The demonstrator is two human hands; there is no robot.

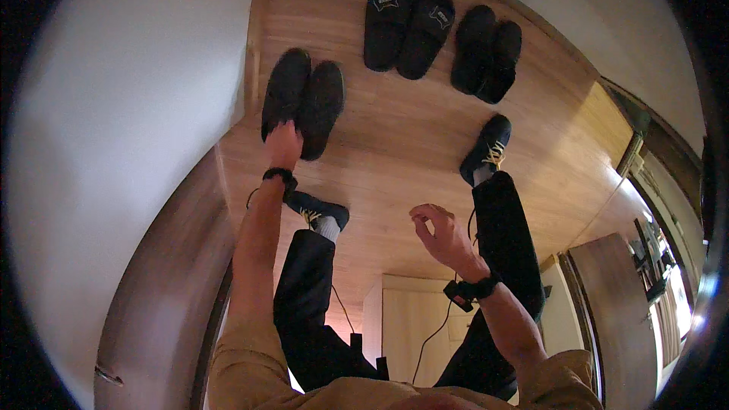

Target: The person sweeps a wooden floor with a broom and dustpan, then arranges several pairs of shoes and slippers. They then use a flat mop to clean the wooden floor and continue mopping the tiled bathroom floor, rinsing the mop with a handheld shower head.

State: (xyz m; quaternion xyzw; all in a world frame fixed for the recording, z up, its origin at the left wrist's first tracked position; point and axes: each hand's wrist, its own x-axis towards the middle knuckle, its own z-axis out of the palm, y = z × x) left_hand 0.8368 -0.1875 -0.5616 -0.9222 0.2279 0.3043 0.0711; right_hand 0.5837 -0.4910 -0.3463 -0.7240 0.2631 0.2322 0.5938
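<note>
My left hand [283,144] reaches down to a pair of dark slip-on shoes [302,101] on the wooden floor [395,144] and grips them at the heel end, where the two shoes meet. My right hand [440,231] hangs free in the air above the floor, fingers loosely curled and apart, holding nothing. Both wrists wear a black band. My own feet in dark lace-up shoes [486,148] stand on the floor below the hands.
A pair of black slide sandals [408,24] and another dark pair of shoes [486,52] lie side by side farther along the floor. A white wall [129,121] rises at the left. A doorway and wooden furniture [607,311] are at the right.
</note>
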